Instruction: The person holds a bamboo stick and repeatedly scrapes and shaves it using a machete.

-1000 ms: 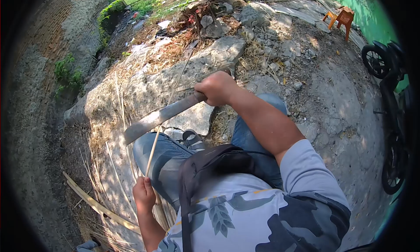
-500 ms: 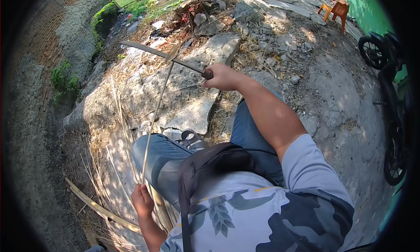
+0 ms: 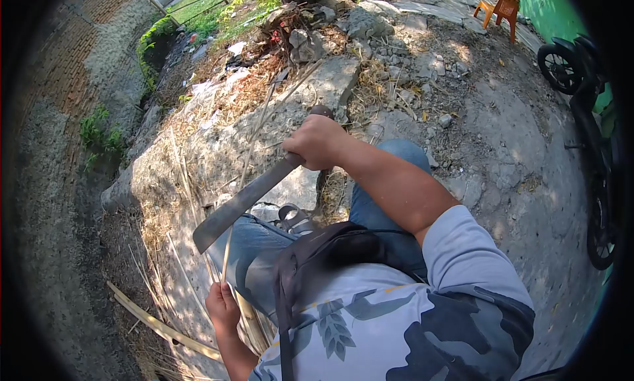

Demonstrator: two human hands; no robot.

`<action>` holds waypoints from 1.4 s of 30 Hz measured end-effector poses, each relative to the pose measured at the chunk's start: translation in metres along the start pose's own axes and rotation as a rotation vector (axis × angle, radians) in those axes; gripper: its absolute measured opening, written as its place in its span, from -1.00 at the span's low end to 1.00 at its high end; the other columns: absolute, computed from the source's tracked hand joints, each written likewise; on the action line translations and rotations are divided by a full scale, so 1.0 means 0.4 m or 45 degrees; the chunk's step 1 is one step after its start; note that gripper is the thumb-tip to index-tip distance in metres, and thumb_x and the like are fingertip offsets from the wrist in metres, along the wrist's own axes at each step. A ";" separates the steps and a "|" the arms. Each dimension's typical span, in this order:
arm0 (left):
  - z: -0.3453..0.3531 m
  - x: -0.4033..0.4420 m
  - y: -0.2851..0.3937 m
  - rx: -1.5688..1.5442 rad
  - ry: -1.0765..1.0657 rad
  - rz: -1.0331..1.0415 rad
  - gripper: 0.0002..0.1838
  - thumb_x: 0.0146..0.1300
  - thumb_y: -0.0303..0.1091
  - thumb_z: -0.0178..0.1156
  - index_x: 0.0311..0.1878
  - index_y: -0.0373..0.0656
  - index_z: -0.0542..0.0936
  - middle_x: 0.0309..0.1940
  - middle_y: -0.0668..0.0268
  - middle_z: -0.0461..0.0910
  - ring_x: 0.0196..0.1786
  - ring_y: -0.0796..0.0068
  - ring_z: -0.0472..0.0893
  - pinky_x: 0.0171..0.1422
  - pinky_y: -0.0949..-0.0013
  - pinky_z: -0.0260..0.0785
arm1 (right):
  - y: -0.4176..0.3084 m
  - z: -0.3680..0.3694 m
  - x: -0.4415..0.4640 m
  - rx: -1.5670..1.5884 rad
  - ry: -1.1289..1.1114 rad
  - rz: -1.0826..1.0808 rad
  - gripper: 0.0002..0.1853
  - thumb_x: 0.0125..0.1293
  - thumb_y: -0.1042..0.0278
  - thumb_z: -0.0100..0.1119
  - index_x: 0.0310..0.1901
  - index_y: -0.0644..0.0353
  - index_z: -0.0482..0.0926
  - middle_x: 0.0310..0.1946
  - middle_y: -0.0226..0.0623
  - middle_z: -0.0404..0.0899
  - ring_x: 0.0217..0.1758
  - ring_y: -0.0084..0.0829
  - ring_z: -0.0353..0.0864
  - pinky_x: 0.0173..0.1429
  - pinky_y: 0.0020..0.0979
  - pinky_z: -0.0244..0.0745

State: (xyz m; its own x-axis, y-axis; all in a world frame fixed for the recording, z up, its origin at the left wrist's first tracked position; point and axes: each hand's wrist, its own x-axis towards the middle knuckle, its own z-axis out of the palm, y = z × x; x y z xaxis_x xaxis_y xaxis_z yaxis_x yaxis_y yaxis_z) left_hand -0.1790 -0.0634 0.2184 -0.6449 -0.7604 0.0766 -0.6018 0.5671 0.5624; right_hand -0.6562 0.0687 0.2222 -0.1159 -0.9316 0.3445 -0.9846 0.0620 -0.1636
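My right hand (image 3: 316, 142) is wrapped round the dark handle of a machete (image 3: 247, 200). Its broad blade points down and left, crossing in front of a long thin stick (image 3: 227, 254). The stick's lower end is in the closed fingers of my left hand (image 3: 222, 304), beside my bent knee. Upward, the stick runs behind the blade toward the pale rock. Whether blade and stick touch, I cannot tell. Several more thin strips (image 3: 183, 176) lie on the ground left of my leg, and a thicker split piece (image 3: 162, 328) rests farther left.
A broken concrete slab (image 3: 327, 83) lies ahead, with rubble and dry leaves around it. On the left rises a brick wall (image 3: 53, 156). An orange plastic chair (image 3: 506, 12) and a black two-wheeler (image 3: 584, 130) stand on the right by a green wall. A black bag (image 3: 310, 255) crosses my lap.
The machete has swung from pointing up-left near the stick's far end to pointing down-left near my left hand. My left hand has barely moved and keeps the stick.
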 end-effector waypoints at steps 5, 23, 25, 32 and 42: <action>-0.034 -0.041 -0.019 -0.008 0.055 0.026 -0.47 0.67 -0.02 0.00 -0.39 -0.25 0.41 -0.65 0.20 0.34 -0.55 0.39 0.31 -0.43 0.21 0.20 | 0.118 -0.018 -0.018 0.255 0.129 0.596 -0.78 0.16 0.18 0.40 -0.16 -0.04 0.69 -0.28 -0.21 0.75 -0.10 -0.16 0.77 0.00 -0.10 0.62; 0.005 -0.003 0.043 -0.044 0.076 -0.001 -0.48 0.65 -0.05 0.03 -0.40 -0.27 0.44 -0.65 0.17 0.41 -0.55 0.37 0.37 -0.41 0.20 0.24 | 0.011 -0.054 -0.010 0.184 -0.156 0.366 -0.82 0.09 0.27 0.35 -0.22 -0.07 0.72 -0.29 -0.25 0.76 -0.12 -0.11 0.78 -0.02 -0.05 0.66; 0.004 0.003 0.061 -0.032 0.053 0.001 -0.48 0.65 -0.06 0.04 -0.41 -0.27 0.44 -0.64 0.17 0.43 -0.54 0.37 0.40 -0.40 0.20 0.27 | -0.010 -0.051 -0.001 0.081 -0.242 0.202 -0.83 0.08 0.27 0.36 -0.24 -0.06 0.71 -0.31 -0.28 0.75 -0.13 -0.12 0.78 -0.02 -0.06 0.64; -0.013 -0.038 -0.006 0.062 0.036 -0.018 -0.51 0.63 -0.06 0.06 -0.36 -0.29 0.49 -0.63 0.06 0.46 -0.56 0.21 0.42 -0.40 0.14 0.29 | 0.060 -0.053 -0.011 0.111 0.008 0.447 -0.78 0.13 0.19 0.42 -0.17 -0.04 0.70 -0.29 -0.26 0.76 -0.10 -0.11 0.78 0.02 -0.06 0.60; 0.003 -0.038 -0.008 -0.006 0.015 -0.015 -0.47 0.64 -0.05 0.05 -0.41 -0.29 0.44 -0.64 0.10 0.43 -0.56 0.32 0.36 -0.42 0.18 0.25 | 0.131 -0.024 -0.033 0.730 -0.094 0.759 -0.67 0.22 0.09 0.42 -0.14 0.17 0.70 -0.21 -0.04 0.75 -0.07 0.03 0.74 0.01 -0.03 0.58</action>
State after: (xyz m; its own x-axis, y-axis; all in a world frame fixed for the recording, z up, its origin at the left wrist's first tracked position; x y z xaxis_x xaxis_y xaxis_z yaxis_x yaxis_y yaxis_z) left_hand -0.1678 -0.0532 0.2143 -0.6323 -0.7707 0.0794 -0.6073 0.5566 0.5669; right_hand -0.7075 0.0878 0.2178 -0.5687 -0.8225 -0.0075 -0.5389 0.3795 -0.7520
